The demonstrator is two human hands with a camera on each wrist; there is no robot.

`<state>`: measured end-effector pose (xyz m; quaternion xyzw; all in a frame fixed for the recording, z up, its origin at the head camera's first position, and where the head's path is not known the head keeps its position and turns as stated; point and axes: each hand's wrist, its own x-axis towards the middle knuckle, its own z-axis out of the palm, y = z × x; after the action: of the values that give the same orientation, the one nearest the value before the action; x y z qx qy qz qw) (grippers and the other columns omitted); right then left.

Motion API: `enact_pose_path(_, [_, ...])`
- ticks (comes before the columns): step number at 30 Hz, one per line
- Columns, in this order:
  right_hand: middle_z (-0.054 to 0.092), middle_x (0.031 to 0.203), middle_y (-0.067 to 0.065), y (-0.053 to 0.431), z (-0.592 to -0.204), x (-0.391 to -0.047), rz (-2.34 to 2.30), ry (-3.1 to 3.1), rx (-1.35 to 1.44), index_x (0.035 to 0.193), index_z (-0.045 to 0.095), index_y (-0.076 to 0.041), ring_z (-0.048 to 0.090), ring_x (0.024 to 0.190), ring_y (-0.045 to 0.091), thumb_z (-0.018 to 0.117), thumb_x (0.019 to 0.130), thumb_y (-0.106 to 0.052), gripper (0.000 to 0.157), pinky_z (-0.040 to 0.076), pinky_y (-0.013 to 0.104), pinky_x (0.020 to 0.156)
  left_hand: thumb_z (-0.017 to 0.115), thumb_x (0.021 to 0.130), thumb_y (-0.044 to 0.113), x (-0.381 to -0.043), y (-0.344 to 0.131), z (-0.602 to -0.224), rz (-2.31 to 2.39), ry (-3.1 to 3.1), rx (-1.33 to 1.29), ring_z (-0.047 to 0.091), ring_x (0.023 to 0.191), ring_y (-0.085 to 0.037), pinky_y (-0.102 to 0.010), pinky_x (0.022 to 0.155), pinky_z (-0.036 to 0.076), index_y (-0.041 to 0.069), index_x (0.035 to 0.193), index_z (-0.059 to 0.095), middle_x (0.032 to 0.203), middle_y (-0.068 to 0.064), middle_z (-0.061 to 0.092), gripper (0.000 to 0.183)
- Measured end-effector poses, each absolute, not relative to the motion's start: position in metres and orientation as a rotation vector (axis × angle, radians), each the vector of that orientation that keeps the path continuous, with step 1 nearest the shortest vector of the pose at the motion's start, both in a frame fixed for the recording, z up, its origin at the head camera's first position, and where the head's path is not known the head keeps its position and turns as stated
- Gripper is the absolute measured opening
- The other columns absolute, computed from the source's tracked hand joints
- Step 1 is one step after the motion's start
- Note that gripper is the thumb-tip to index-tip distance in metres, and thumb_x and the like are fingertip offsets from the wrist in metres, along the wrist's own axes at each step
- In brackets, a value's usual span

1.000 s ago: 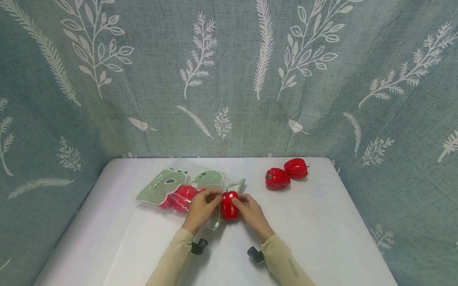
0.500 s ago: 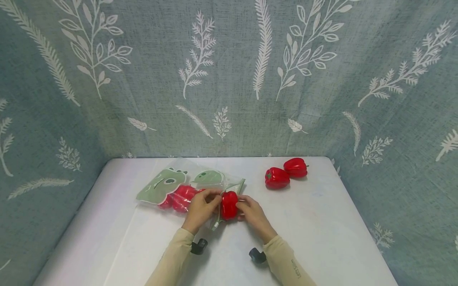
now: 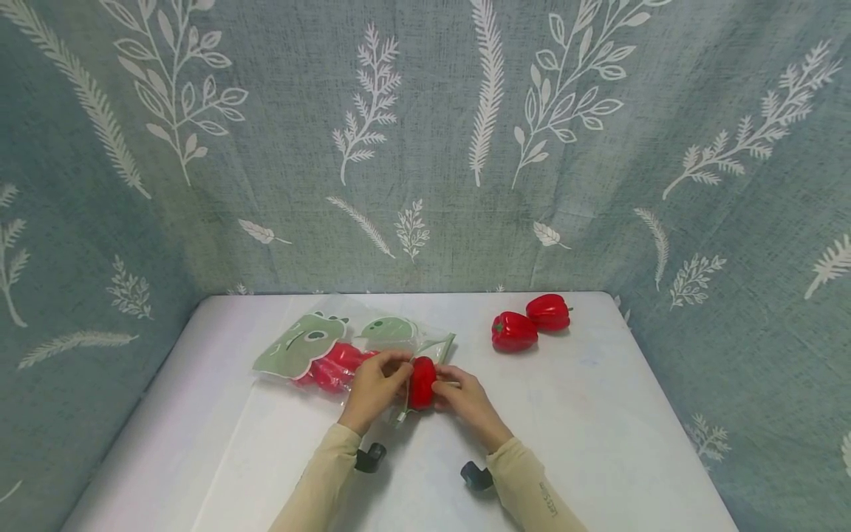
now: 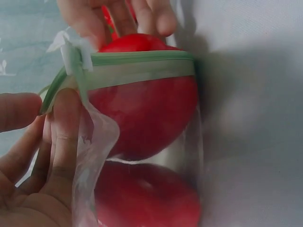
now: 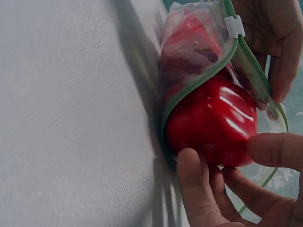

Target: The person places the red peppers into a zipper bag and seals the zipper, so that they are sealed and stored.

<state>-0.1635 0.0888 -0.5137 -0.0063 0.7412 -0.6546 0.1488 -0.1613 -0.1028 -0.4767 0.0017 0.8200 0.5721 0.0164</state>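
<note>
A clear zip bag (image 3: 388, 331) with green animal print lies on the table, several red peppers showing through its film. At its mouth my left hand (image 3: 374, 388) pinches the green-edged rim between thumb and fingers. My right hand (image 3: 468, 405) holds a red bell pepper (image 3: 422, 384) from its outer end, thumb and fingertips on the skin. In the left wrist view most of this bell pepper (image 4: 147, 113) sits behind the bag's film, its end sticking out past the green zip strip (image 4: 142, 57). A white slider (image 5: 234, 26) is on the zip in the right wrist view.
Two more red bell peppers (image 3: 515, 332) lie touching each other at the back right of the white table (image 3: 598, 428). Leaf-patterned curtain (image 3: 439, 148) encloses the table at the back and sides.
The bell pepper has shifted slightly left, deeper into the bag's mouth. My right hand has moved its fingers round to the pepper's outer end; my left hand has stayed in place.
</note>
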Motion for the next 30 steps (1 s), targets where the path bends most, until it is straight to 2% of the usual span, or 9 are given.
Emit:
enact_pose_path(8, [0.062, 0.125, 0.02, 0.081, -0.517, -0.165, -1.935, 2.11, -0.049, 0.137, 0.057, -0.001, 0.069, 0.092, 0.025, 0.066, 0.095, -0.013, 0.044, 0.061, 0.039, 0.08, 0.07, 0.096, 0.019, -0.16, -0.102, -0.474, 1.757, 2.56, 0.017, 0.069, 0.083, -0.019, -0.033, 0.073, 0.061, 0.012, 0.12, 0.071, 0.104, -0.004, 0.072, 0.025])
enact_pose_path(13, [0.063, 0.124, 0.019, 0.075, -0.518, -0.165, -1.92, 2.129, -0.054, 0.135, 0.057, -0.001, 0.069, 0.094, 0.024, 0.068, 0.094, -0.013, 0.044, 0.061, 0.036, 0.079, 0.07, 0.096, 0.018, -0.16, -0.102, -0.474, 1.746, 2.586, 0.021, 0.068, 0.085, -0.02, -0.032, 0.073, 0.061, 0.013, 0.118, 0.072, 0.101, -0.003, 0.072, 0.023])
enact_pose_path(20, [0.065, 0.122, 0.02, 0.067, -0.52, -0.165, -1.939, 2.123, -0.097, 0.134, 0.058, 0.002, 0.07, 0.094, 0.024, 0.062, 0.091, -0.003, 0.043, 0.061, 0.037, 0.082, 0.071, 0.095, 0.018, -0.16, -0.101, -0.475, 1.724, 2.649, 0.043, 0.066, 0.09, -0.019, -0.033, 0.078, 0.06, 0.011, 0.117, 0.073, 0.101, -0.002, 0.072, 0.023])
enact_pose_path(27, [0.065, 0.124, 0.016, 0.06, -0.521, -0.163, -1.888, 2.168, -0.163, 0.133, 0.06, -0.002, 0.069, 0.104, 0.026, 0.062, 0.094, -0.006, 0.039, 0.059, 0.039, 0.088, 0.07, 0.096, 0.017, -0.161, -0.101, -0.478, 1.707, 2.684, 0.076, 0.066, 0.095, -0.02, -0.038, 0.086, 0.059, 0.006, 0.118, 0.073, 0.104, -0.003, 0.072, 0.025])
enact_pose_path(30, [0.066, 0.123, 0.014, 0.057, -0.521, -0.162, -1.836, 2.222, -0.191, 0.131, 0.062, -0.004, 0.067, 0.109, 0.027, 0.061, 0.094, -0.006, 0.036, 0.056, 0.042, 0.093, 0.071, 0.095, 0.017, -0.161, -0.1, -0.478, 1.711, 2.689, 0.063, 0.067, 0.093, -0.02, -0.038, 0.084, 0.059, 0.007, 0.117, 0.073, 0.103, -0.004, 0.073, 0.024])
